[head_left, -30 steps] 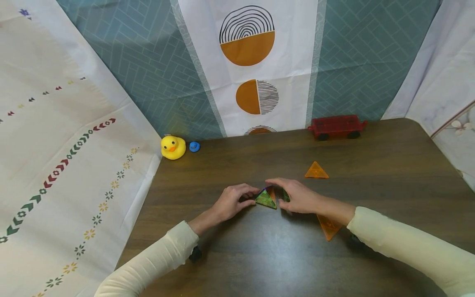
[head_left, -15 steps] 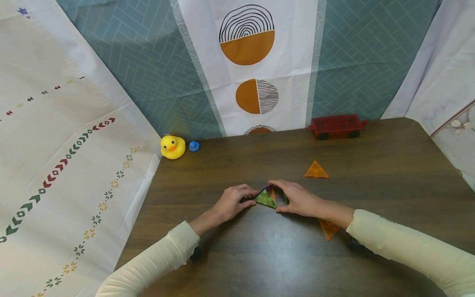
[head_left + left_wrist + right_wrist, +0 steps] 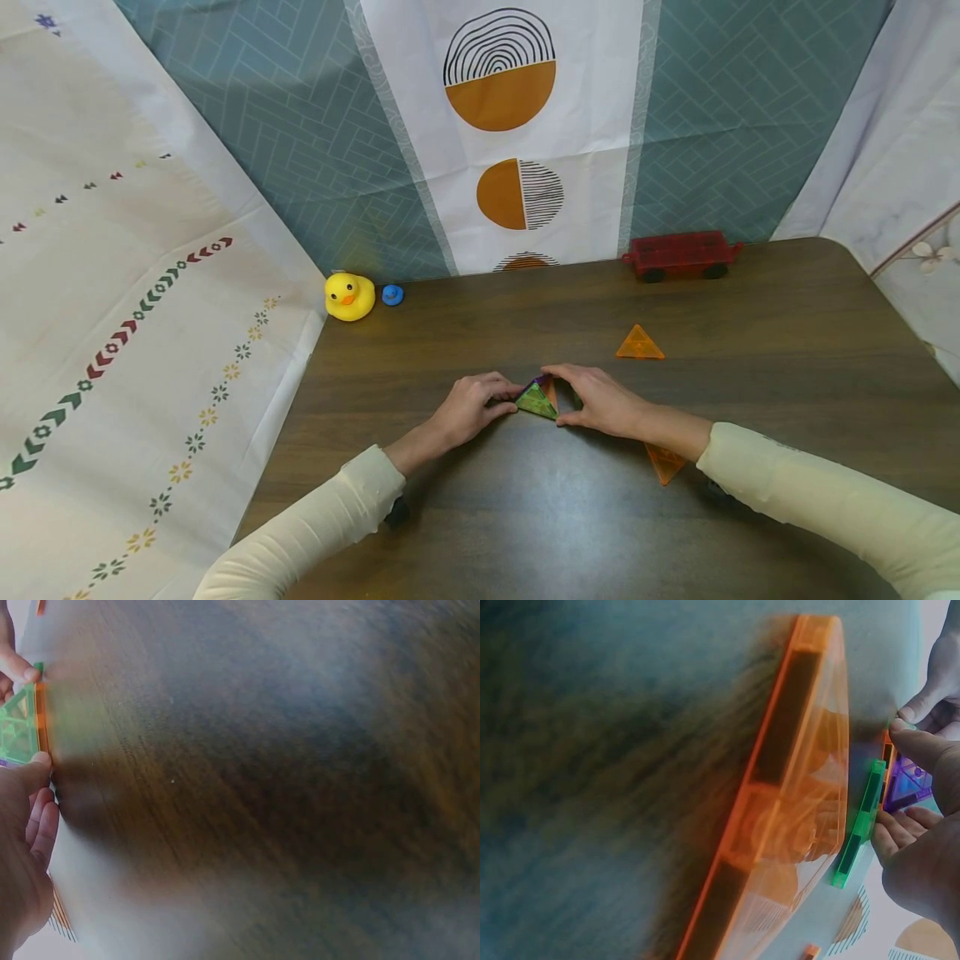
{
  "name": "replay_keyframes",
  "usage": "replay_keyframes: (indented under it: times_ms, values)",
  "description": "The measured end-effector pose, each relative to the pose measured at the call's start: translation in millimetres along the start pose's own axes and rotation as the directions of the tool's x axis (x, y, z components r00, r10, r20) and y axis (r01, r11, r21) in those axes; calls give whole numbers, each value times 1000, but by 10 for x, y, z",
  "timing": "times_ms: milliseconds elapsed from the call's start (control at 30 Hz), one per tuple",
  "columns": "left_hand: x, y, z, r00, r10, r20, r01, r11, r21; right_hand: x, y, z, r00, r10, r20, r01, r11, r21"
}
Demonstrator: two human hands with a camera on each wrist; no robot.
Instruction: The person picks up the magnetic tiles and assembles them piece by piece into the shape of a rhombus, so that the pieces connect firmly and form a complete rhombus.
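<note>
Both hands meet around a small tile group (image 3: 536, 403) near the middle of the table (image 3: 487, 508). The left hand (image 3: 468, 408) grips its left end, the thumb at the near corner and a fingertip on the far side; the other fingers bend below the thumb in the left wrist view. The right hand (image 3: 603, 402) spans the right end, thumb at the near corner and fingertips at the far one, so the group sits pinched between, with a wide gap between that thumb and the palm.

In the group, a green tile (image 3: 16, 729) slants up on the near side and a purple tile (image 3: 913, 782) stands on the far side. An orange tile (image 3: 42, 718) shows along the bottom. Whether the right side is closed cannot be told.

A second green tile (image 3: 861, 825) lies just beside the group, within the curve of the right hand; whether it touches the group is unclear.

Under the right wrist lies a near orange tile (image 3: 664, 464), partly covered. A far orange tile (image 3: 640, 344) lies flat beyond the right hand. At the back edge stand a red wagon (image 3: 681, 253) on the right, and a yellow duck (image 3: 350, 298) and a blue duck (image 3: 392, 295) on the left, with patterned cloth (image 3: 322, 142) behind.
</note>
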State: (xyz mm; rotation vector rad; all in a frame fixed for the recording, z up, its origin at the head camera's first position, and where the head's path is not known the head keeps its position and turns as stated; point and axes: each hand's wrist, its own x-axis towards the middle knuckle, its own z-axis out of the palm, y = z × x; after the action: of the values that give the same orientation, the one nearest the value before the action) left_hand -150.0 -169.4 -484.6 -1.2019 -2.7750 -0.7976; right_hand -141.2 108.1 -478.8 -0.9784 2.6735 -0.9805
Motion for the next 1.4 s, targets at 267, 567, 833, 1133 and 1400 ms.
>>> replay_keyframes:
  times_ms: [267,567,833,1133,1400]
  values:
    - [8,-11,-5,1000,-5,2,5,1000,-9,2,-15,-3,1000,8,1,-8,1000,-10]
    - [4,-32,5,1000,0,-7,0,1000,-2,1,-22,-3,1000,10,-2,-10,1000,-8]
    - [3,-35,2,1000,0,-5,0,1000,-7,0,-23,-11,1000,17,6,-17,1000,-15]
    - [5,-35,0,1000,-2,-2,2,1000,-9,-8,-3,-12,1000,18,17,-18,1000,-21]
    - [-10,-60,-43,1000,16,1,-16,1000,6,-48,18,-74,1000,15,-13,-15,1000,-2]
